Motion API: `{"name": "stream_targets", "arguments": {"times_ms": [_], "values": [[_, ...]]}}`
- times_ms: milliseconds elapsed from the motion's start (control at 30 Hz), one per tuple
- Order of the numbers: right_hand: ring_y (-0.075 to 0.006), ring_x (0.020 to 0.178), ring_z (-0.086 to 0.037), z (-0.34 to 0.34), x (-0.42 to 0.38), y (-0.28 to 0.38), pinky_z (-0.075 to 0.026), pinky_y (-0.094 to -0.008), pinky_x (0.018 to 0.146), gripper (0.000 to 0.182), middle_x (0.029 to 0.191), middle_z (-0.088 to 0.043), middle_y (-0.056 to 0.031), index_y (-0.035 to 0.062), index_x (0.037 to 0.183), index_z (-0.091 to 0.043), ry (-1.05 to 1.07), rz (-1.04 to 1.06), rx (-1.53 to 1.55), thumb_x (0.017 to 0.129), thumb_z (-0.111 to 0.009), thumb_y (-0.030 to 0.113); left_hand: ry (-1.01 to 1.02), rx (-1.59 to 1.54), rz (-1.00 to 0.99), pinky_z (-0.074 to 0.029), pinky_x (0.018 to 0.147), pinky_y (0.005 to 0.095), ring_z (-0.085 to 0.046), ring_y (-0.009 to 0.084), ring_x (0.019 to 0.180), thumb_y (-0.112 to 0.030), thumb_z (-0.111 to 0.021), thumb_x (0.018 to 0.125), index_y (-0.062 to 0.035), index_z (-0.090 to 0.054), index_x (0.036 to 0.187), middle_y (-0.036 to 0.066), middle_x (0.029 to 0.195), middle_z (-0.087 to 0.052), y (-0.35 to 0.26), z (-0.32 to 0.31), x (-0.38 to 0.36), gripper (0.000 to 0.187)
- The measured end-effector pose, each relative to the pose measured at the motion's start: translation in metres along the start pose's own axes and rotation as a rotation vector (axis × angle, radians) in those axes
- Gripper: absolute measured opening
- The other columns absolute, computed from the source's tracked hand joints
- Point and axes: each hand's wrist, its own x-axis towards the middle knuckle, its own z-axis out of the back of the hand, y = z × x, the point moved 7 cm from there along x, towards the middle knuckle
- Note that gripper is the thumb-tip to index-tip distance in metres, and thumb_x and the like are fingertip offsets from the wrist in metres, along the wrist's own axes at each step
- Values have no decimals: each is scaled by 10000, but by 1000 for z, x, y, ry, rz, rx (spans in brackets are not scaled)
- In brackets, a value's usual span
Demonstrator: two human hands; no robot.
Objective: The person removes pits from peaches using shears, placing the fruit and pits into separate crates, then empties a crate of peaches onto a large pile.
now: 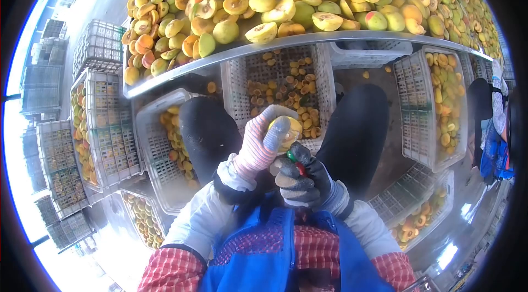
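The left hand is clamped around a yellow peach, just below the table edge heaped with fruit. Touching the peach from beneath, the right hand grips a small red-green tool.

Left grip: pink/white striped glove w/ grey tips, round a yellow fruit. Right grip: dark grey glove, red/green tool. Below the fruit: blue apron, red check sleeves. Above it: yellow-orange halves on grey bench; white crates.

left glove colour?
Left glove: pink-and-white stripes, grey fingertips; seen in head view.
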Motion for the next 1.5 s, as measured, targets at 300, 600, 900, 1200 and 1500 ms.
{"name": "stream_targets", "arguments": {"times_ms": [300,600,900,1200,1500], "values": [[-75,367,-360,3,4,-1,-333,-228,316,443,573,-411,1,66,913,-515,68,-2,17,996,-353,470,-63,-259,119,-429,603,210,-532,69,643,-427,-508,952,-36,-618,1042,25,777,-630,18,1,-4,416],[-75,377,-372,-1,11,-3,-336,-223,316,427,577,-417,-9,55,894,-496,58,-89,99,1001,-356,444,-23,-100,61,-477,694,255,-574,89,729,-432,-531,940,-51,-623,1045,23,824,-631,24,13,-3,405],[-74,392,-384,-10,10,18,-336,-217,330,374,600,-441,-17,36,879,-493,240,39,44,977,-448,394,-451,-541,83,-479,720,265,-582,142,800,-418,-475,969,-43,-588,1031,52,881,-603,10,36,-29,397],[-82,388,-342,43,27,55,-285,-230,349,461,572,-405,3,76,923,-520,-245,150,-306,953,-436,528,-907,1494,260,-469,895,418,-564,369,1023,-329,-687,814,-67,-538,1212,201,1157,-544,-45,240,-79,500],[-98,557,-536,88,14,94,-433,-237,456,277,775,-598,-30,47,1074,-540,-793,473,-719,933,-585,281,-615,1478,80,-496,795,434,-600,361,948,-389,-725,749,-61,-569,1107,177,1034,-578,-63,172,132,510]]}}
